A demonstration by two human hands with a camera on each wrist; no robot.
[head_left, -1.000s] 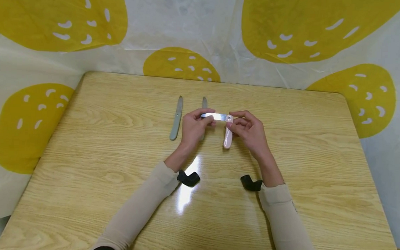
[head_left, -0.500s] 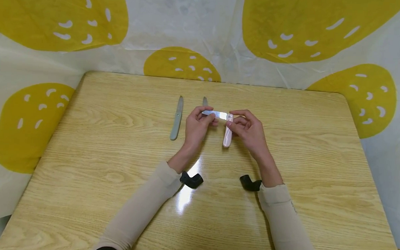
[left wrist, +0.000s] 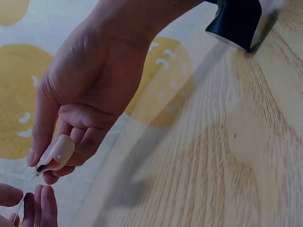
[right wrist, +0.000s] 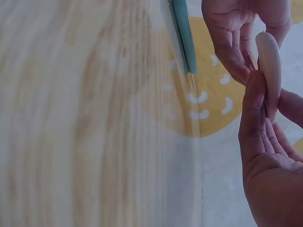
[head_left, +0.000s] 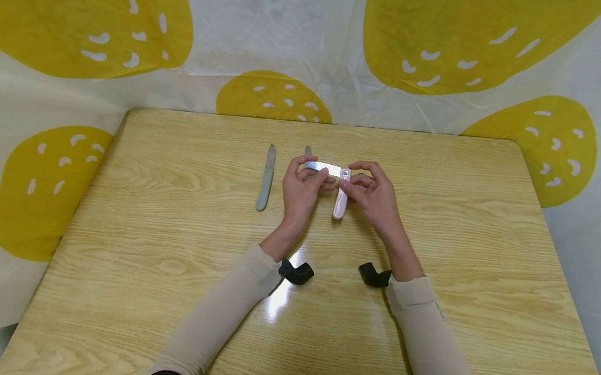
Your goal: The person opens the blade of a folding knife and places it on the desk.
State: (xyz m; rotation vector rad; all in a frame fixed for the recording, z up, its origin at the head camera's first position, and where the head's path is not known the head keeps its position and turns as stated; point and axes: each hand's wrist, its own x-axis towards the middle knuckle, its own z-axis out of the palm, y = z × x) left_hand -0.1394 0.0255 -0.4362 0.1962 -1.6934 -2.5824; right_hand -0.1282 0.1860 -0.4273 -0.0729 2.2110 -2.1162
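Observation:
A folding knife with a pink handle [head_left: 341, 202] is held up over the table, its shiny blade [head_left: 333, 170] standing out roughly at a right angle to the left. My right hand [head_left: 377, 198] pinches the handle near the pivot between thumb and fingers. On the blade, the thumb and fingers of my left hand [head_left: 299, 198] pinch toward the tip. The left wrist view shows the handle end-on in the right hand [left wrist: 90, 80], with the left fingertips [left wrist: 45, 203] below it. In the right wrist view, the pink handle [right wrist: 271, 71] stands between both hands.
A knife with a grey-green handle [head_left: 264, 189] lies unfolded on the wooden table [head_left: 180, 216], left of my hands. Behind my left hand, a second knife [head_left: 308, 151] shows only its blade tip. A patterned cloth [head_left: 276, 32] hangs beyond the table's far edge.
My left hand has shifted right and slightly away from me, with its thumb farther along the blade. The blade tip has tilted a little farther away. My right hand has barely moved.

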